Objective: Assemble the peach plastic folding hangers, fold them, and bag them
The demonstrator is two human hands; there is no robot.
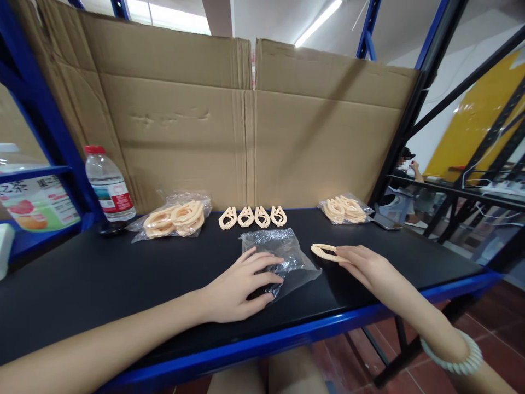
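The left hand (240, 287) lies flat, fingers released, pressing an empty clear plastic bag (279, 257) onto the black desk (123, 279) at lower centre of the frame. The right hand (363, 265) touches a beige plastic clip (326, 251) just right of the bag, fingertips on its near end, not clenched. The clip appears light and stiff; grip its long sides. The bag looks thin and slippery. The bottle (109, 183) label at upper left is unreadable.

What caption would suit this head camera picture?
Left hand flat on a clear plastic bag; right hand touching a peach plastic clip on a black table.
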